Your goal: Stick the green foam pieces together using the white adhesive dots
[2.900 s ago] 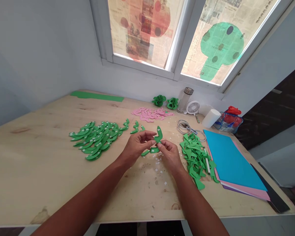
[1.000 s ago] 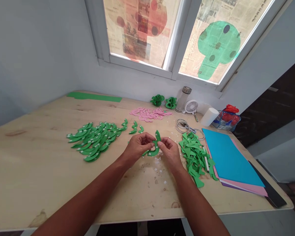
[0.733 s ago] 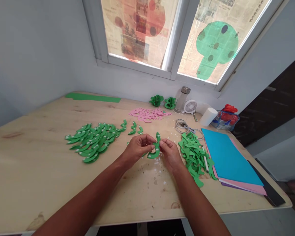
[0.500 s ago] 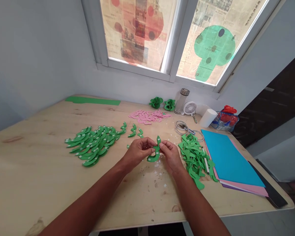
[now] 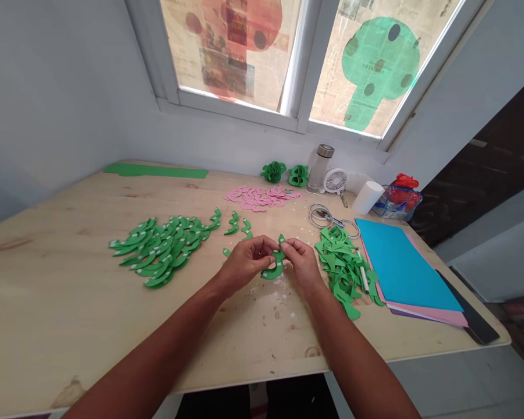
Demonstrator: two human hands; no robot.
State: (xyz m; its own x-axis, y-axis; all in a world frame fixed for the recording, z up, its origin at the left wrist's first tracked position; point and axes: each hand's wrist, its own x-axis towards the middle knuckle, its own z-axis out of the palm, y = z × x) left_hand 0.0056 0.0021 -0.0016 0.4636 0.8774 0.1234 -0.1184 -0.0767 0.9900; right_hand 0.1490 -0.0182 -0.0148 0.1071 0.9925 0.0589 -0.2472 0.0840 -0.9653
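Between my hands, above the table, is a curved green foam cutout (image 5: 274, 271) with small white squares on it. My left hand (image 5: 248, 263) pinches its left side with thumb and fingers. From the other side my right hand (image 5: 301, 263) grips its upper part near the pointed tip. To the left lies a heap of similar green curved pieces (image 5: 166, 247), also dotted with white squares. A few separate green pieces (image 5: 232, 223) lie just beyond my left hand, one partly hidden by it. Tiny white scraps (image 5: 281, 297) are scattered below the cutout.
Green offcuts (image 5: 343, 262) with a white pen (image 5: 364, 279) lie right of my right hand. Beside them are blue sheets (image 5: 408, 265). Farther back are pink cutouts (image 5: 262, 198), tape rings (image 5: 321, 215), a bottle (image 5: 321, 169), a small fan (image 5: 334, 181) and a white roll (image 5: 367, 197).
The view has tilted down slightly, so the table things sit higher in the picture. Both hands keep hold of the green cutout, with little visible shift in their grip.
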